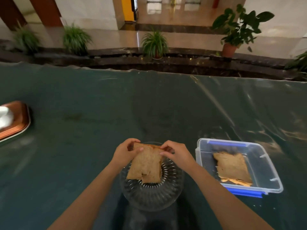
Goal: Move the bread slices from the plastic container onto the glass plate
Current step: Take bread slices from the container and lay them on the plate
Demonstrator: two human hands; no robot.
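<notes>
A brown bread slice [146, 165] hangs over the ribbed glass plate [149, 196], held by its top edge. My left hand [125, 152] pinches the slice's top left corner and my right hand [177, 152] pinches its top right corner. The slice's lower edge looks torn and reaches down to the plate; whether it touches I cannot tell. To the right stands the clear plastic container [259, 151] with blue clips. Inside it lies more bread [232, 168], flat on the bottom.
The table is covered by a dark green cloth under clear plastic [83, 113]. A brown tray [18, 120] with something white on it sits at the left edge. Potted plants [155, 44] line a dark ledge beyond the table's far edge.
</notes>
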